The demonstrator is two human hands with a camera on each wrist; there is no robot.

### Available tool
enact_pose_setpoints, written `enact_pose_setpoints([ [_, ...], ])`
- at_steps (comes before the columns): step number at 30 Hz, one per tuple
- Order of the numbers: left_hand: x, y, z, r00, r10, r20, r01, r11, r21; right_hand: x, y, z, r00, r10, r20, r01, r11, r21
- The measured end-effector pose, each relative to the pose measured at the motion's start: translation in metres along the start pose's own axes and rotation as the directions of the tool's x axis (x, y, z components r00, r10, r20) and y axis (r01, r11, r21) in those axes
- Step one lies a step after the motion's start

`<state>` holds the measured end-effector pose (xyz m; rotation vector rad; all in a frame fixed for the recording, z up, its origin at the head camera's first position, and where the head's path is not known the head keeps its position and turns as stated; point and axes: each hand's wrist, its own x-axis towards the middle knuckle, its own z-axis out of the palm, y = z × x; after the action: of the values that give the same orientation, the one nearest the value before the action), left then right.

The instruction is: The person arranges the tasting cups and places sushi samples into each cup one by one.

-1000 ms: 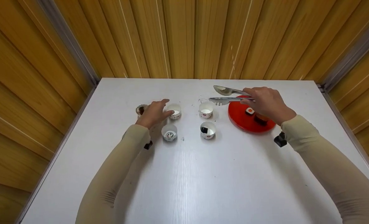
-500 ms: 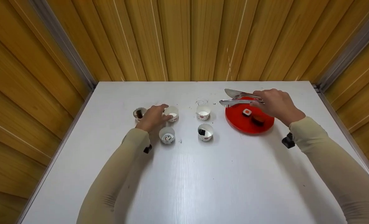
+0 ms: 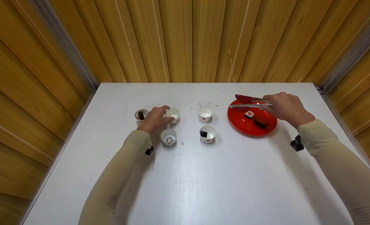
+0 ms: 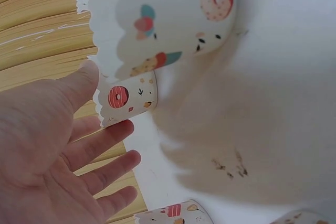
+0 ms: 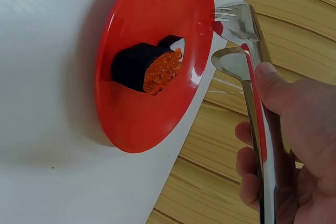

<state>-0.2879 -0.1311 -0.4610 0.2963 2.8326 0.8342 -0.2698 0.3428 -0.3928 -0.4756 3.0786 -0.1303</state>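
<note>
My left hand (image 3: 155, 119) holds a patterned paper cup (image 3: 175, 118) at its rim, between thumb and forefinger; the other fingers extend loosely in the left wrist view. My right hand (image 3: 286, 107) grips metal serving tongs (image 5: 257, 93), one tip a spoon, the other a fork. The tongs' ends are apart with nothing between them, over the far part of a red plate (image 3: 244, 129). On this plate lie a small sushi roll (image 3: 249, 114) with an orange centre and a larger, dark-wrapped sushi piece (image 5: 139, 66) topped with orange roe.
A cup with a dark piece (image 3: 141, 115) stands left of my left hand. Nearer me are a cup holding a round white piece (image 3: 169, 137) and one with a black piece (image 3: 207, 135). Another cup (image 3: 205, 114) stands behind. Wooden panels (image 3: 178, 40) rise beyond the white table (image 3: 185, 181).
My right hand has moved right with the tongs, from beside the plate to over it, and the tongs' ends are closer together. My left thumb and forefinger have drawn in at the cup.
</note>
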Motion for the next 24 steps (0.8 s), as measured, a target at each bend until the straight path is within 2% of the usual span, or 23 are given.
enact_pose_setpoints([
  [4, 0.001, 0.002, -0.001, 1.0, 0.028, -0.007, -0.028, 1.0, 0.002, -0.003, 0.005, -0.001, 0.999, 0.025, 0.021, -0.025, 1.0, -0.011],
  [17, -0.004, 0.006, -0.008, 0.999, -0.037, 0.003, 0.037, 0.999, -0.019, -0.009, 0.014, -0.012, 0.995, 0.068, 0.069, -0.067, 0.998, -0.008],
  [24, -0.005, 0.005, -0.01, 1.0, -0.023, 0.002, 0.023, 1.0, -0.013, -0.012, 0.015, -0.017, 0.995, 0.066, 0.081, -0.065, 0.998, -0.017],
])
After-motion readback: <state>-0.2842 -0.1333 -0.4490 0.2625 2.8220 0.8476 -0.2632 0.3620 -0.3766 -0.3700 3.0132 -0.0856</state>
